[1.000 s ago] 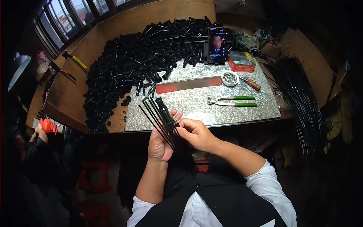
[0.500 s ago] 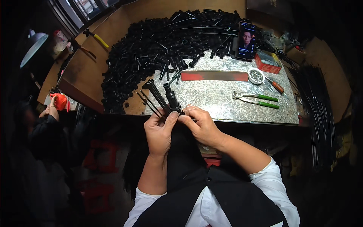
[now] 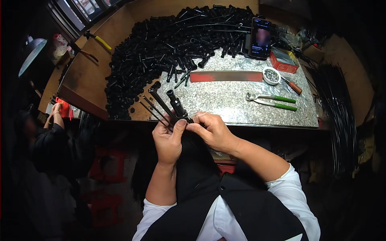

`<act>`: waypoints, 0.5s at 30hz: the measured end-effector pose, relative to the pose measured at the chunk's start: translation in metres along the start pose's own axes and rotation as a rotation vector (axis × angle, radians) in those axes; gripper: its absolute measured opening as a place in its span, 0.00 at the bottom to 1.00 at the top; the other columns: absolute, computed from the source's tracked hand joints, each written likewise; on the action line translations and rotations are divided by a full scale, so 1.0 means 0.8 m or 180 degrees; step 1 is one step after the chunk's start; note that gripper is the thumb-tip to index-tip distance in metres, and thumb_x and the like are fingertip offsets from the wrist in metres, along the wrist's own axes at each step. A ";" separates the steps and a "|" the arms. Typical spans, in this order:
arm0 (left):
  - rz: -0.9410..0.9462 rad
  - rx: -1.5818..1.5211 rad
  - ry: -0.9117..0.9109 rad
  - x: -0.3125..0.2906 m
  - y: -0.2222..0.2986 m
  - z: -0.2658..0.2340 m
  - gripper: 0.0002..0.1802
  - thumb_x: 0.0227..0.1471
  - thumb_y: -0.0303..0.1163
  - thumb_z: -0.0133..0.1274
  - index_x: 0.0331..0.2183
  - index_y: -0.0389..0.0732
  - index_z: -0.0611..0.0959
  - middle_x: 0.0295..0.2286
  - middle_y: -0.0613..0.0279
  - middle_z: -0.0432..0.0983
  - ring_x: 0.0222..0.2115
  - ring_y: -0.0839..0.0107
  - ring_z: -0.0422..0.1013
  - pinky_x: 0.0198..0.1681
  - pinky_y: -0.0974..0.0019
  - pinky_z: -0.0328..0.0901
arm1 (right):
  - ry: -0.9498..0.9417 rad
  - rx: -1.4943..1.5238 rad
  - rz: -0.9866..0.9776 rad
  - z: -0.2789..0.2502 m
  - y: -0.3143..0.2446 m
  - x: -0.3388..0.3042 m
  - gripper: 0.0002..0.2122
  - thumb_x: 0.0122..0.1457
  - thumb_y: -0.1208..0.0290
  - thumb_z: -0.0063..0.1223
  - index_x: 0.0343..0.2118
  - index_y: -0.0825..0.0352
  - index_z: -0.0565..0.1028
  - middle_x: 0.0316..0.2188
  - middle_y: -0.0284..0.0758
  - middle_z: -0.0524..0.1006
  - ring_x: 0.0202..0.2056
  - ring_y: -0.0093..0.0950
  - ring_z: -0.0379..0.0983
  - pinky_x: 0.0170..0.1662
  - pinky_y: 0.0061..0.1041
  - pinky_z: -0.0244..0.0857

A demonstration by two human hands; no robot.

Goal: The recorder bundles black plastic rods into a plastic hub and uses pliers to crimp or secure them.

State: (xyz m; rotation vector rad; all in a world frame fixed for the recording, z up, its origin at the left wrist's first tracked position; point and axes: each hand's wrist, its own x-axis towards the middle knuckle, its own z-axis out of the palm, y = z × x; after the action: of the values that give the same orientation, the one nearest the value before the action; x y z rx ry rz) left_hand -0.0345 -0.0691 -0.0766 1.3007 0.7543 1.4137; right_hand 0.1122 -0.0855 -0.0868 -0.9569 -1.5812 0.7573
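My left hand [image 3: 167, 141] is closed around a bundle of slim black rods [image 3: 160, 100] and a thicker black tubular part [image 3: 177, 104] with a stepped, hollow upper end. They lean up and left from the fist at the table's near edge. My left thumb presses on the tubular part's lower end. Right beside it, my right hand [image 3: 214, 131] pinches thumb and forefinger together at that lower end. A thin pale line shows by its fingers; what exactly they grip is hidden.
A large heap of black tubular parts [image 3: 157, 48] covers the back left. On the speckled tabletop [image 3: 225, 98] lie a red-and-dark bar [image 3: 225, 76], green-handled pincers [image 3: 277, 102], a white cup [image 3: 271, 76] of small metal pieces and a screwdriver [image 3: 294, 87]. A phone [image 3: 260, 38] stands behind; another person's hand [image 3: 57, 108] is far left.
The rods and tubular part lean a little further left, and both hands keep their grips with small finger shifts. The view has shifted slightly. The phone's picture has changed.
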 end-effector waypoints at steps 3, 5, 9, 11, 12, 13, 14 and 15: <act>-0.0001 0.0035 -0.0062 0.001 -0.005 -0.005 0.12 0.52 0.24 0.55 0.40 0.31 0.77 0.31 0.67 0.75 0.32 0.82 0.69 0.38 0.77 0.63 | -0.0124 0.0188 0.0319 -0.005 0.006 -0.001 0.11 0.56 0.72 0.55 0.21 0.71 0.68 0.16 0.33 0.66 0.19 0.21 0.61 0.23 0.24 0.57; -0.0003 0.0019 -0.0129 0.003 -0.006 -0.010 0.12 0.52 0.24 0.55 0.40 0.31 0.77 0.32 0.67 0.75 0.33 0.82 0.69 0.39 0.77 0.63 | -0.0261 0.0339 0.0566 -0.009 0.003 0.002 0.12 0.57 0.71 0.55 0.21 0.69 0.67 0.17 0.29 0.66 0.18 0.17 0.59 0.21 0.20 0.56; -0.0031 -0.0072 -0.0420 0.008 -0.012 -0.023 0.13 0.51 0.24 0.56 0.40 0.33 0.78 0.33 0.65 0.76 0.33 0.80 0.70 0.40 0.75 0.63 | -0.0693 0.1286 0.1520 -0.017 0.003 0.005 0.12 0.57 0.67 0.55 0.22 0.66 0.67 0.18 0.26 0.67 0.18 0.13 0.62 0.19 0.14 0.59; -0.0059 -0.0075 -0.0526 0.012 -0.011 -0.028 0.13 0.50 0.24 0.56 0.41 0.34 0.78 0.33 0.65 0.76 0.33 0.79 0.70 0.41 0.74 0.63 | -0.0769 0.1466 0.1480 -0.019 0.008 0.008 0.12 0.57 0.66 0.55 0.23 0.65 0.67 0.18 0.26 0.67 0.17 0.13 0.64 0.18 0.13 0.61; -0.0108 -0.0197 -0.0684 0.014 -0.008 -0.029 0.13 0.50 0.24 0.57 0.41 0.34 0.78 0.33 0.64 0.77 0.33 0.77 0.71 0.42 0.73 0.64 | -0.0868 0.1520 0.1544 -0.021 0.010 0.010 0.12 0.57 0.67 0.56 0.22 0.65 0.67 0.19 0.26 0.68 0.17 0.14 0.64 0.18 0.13 0.61; -0.0153 -0.0316 -0.0837 0.017 -0.005 -0.030 0.14 0.50 0.24 0.57 0.41 0.35 0.79 0.33 0.63 0.77 0.34 0.76 0.71 0.42 0.71 0.64 | -0.0973 0.1576 0.1604 -0.022 0.010 0.011 0.12 0.57 0.67 0.56 0.22 0.65 0.67 0.19 0.27 0.68 0.17 0.15 0.65 0.19 0.14 0.62; -0.0151 -0.0314 -0.0831 0.020 -0.004 -0.033 0.14 0.50 0.24 0.57 0.41 0.35 0.79 0.33 0.63 0.77 0.34 0.76 0.71 0.42 0.71 0.64 | -0.0980 0.1577 0.1603 -0.024 0.008 0.012 0.12 0.57 0.67 0.56 0.22 0.65 0.67 0.19 0.27 0.68 0.17 0.15 0.65 0.19 0.14 0.62; -0.0215 -0.0470 -0.1085 0.024 -0.003 -0.035 0.14 0.49 0.25 0.57 0.40 0.33 0.78 0.34 0.61 0.77 0.34 0.74 0.72 0.42 0.70 0.65 | -0.1095 0.1641 0.1637 -0.026 0.005 0.014 0.12 0.56 0.68 0.56 0.22 0.66 0.67 0.20 0.27 0.68 0.17 0.16 0.66 0.19 0.14 0.62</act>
State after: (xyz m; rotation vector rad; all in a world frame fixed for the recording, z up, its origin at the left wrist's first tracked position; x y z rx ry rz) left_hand -0.0585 -0.0446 -0.0791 1.3418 0.4518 1.1317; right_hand 0.1324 -0.0741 -0.0807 -0.8771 -1.3163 1.6714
